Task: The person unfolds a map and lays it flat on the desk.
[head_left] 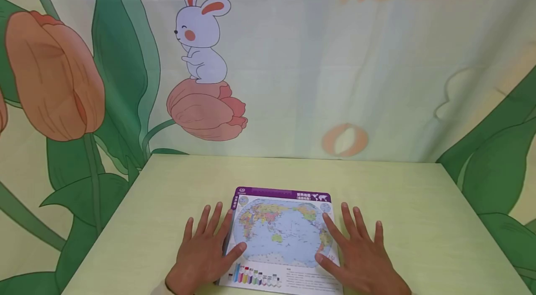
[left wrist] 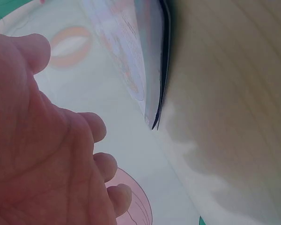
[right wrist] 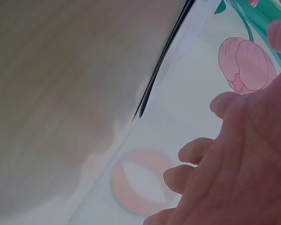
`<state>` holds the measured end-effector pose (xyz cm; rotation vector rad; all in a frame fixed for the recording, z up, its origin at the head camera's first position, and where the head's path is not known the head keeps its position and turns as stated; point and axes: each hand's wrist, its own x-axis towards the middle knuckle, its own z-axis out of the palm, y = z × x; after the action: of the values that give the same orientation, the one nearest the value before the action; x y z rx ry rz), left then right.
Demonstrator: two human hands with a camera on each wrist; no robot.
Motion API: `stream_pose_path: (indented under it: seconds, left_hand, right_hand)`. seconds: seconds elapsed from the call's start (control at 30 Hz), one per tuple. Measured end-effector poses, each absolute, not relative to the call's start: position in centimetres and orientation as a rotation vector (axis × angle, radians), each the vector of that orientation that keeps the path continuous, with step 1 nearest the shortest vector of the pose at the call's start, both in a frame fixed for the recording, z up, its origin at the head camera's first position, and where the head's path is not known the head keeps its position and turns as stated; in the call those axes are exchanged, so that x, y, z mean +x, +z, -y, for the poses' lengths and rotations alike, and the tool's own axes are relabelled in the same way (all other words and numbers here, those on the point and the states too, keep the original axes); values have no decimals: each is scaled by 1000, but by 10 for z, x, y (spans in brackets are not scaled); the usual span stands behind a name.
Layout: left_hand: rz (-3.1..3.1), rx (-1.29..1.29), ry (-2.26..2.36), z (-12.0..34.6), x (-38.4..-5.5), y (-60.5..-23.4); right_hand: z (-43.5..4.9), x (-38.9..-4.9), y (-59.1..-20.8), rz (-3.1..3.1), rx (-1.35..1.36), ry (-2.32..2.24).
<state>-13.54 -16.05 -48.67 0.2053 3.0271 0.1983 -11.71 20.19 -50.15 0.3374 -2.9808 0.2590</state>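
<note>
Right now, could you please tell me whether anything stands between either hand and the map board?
Nothing visible does: in the head view, the left hand overlaps the left edge of the map board and the right hand its right edge, and the wrist views show no object in between.

Fine print point(head_left: 309, 274) on the map point(head_left: 289, 230) is illegibly small.

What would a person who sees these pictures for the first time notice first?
The world map on the pale table probably comes first, with the spread left hand and right hand over its side edges. Behind, a white cartoon rabbit stands out on the backdrop, left of centre, with a large orange tulip farther left.
</note>
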Motion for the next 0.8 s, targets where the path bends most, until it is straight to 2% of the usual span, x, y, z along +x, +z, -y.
stream_pose_path:
  seconds: [0.4,0.8]
  left_hand:
    - [-2901,271,518,162,-137,-490]
    - [-2847,153,644,164,-134,-484]
  right_hand:
    - [-198,-115,-500,2946,438,364]
    - [-188,-107,-488,3055,407,706]
